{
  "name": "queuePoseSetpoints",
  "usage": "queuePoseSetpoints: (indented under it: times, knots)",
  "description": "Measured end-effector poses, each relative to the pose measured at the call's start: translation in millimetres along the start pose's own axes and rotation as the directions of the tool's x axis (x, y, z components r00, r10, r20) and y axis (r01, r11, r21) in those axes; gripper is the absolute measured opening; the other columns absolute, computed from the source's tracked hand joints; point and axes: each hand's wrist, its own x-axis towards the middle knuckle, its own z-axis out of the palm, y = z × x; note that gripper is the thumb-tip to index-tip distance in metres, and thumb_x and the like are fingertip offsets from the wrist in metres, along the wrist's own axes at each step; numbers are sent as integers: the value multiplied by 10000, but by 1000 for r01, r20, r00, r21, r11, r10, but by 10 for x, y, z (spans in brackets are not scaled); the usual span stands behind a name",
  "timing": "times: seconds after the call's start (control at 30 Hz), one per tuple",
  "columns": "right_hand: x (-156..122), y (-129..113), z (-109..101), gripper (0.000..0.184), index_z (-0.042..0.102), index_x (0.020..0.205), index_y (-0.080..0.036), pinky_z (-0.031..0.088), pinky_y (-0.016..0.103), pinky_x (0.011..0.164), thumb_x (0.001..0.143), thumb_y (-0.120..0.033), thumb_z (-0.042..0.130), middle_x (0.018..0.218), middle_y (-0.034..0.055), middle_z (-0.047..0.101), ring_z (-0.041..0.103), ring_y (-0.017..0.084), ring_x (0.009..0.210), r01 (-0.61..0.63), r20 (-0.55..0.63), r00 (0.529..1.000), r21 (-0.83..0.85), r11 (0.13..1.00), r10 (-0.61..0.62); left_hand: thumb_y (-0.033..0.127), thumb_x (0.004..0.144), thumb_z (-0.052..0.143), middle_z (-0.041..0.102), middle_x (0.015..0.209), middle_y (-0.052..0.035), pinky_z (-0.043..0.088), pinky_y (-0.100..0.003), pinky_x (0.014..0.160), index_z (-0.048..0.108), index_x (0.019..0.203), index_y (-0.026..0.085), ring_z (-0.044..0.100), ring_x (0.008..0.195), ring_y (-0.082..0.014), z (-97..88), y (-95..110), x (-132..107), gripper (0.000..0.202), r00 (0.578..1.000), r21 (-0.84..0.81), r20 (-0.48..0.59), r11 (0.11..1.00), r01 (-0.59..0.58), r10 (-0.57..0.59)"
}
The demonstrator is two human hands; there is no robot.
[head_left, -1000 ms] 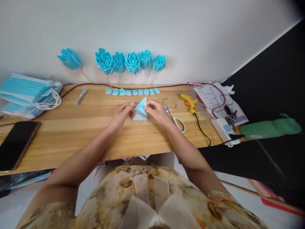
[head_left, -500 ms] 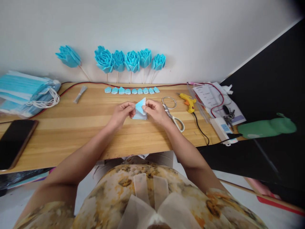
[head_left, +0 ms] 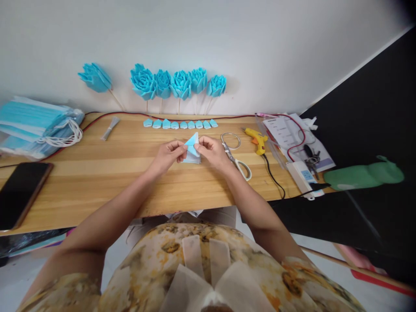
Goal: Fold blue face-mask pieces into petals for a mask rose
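The left hand (head_left: pixel 171 154) and right hand (head_left: pixel 210 151) both pinch the blue piece (head_left: pixel 192 141) mid-table, between the near edge and the row of tabs (head_left: pixel 183 125). Wood (head_left: pixel 188 190) stretches left to the phone (head_left: pixel 24 195); scissors (head_left: pixel 231 157) lie just beside the right hand.

There are six flowers (head_left: pixel 181 85), nine aligned pieces (head_left: pixel 183 125), one phone (head_left: pixel 24 195).

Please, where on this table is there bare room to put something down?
Bare wood lies between the phone and the left arm; a smaller patch, between the right arm, scissors and glue gun. Crowded: the right end (papers, keys, power strip, bottle) and back left corner (masks).
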Motion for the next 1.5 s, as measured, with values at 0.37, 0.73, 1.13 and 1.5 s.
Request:
queuePoseSetpoints:
  times: [0.37,0.73,1.13,1.5]
  knots:
    - [-24,34,36,234,568,785,-199,392,249,611,871,-411,618,705,-35,537,479,108,644,22,11,1000,-47,999,-21,482,739,788,627,592,9,408,-215,524,620,675,166,510,510,-77,3,7,3,364,1000,-8,13,1000,14,-14]
    - [-1,31,-39,287,709,1110,-339,415,515,1129,899,-176,603,1451,10,541,452,254,1380,451,112,887,-430,783,-449,448,712,817,575,533,23,354,-212,477,571,666,175,467,465,-73,-30,35,8,370,993,-285,29,951,121,-117]
    - [2,35,-26,135,733,914,-243,387,468,1137,946,-326,630,1314,77,629,543,231,1305,385,78,922,-286,877,-379,463,775,747,572,562,24,394,-220,518,597,646,178,468,499,-75,-5,-1,1,348,997,19,-70,1000,-16,18]
    - [-5,-18,33,177,648,825,-204,490,303,829,828,-375,695,869,9,695,627,155,839,66,-10,998,-87,994,-67,491,758,758,572,557,17,406,-227,526,595,630,183,481,508,-86,4,-9,-3,371,998,70,-57,997,-23,27]
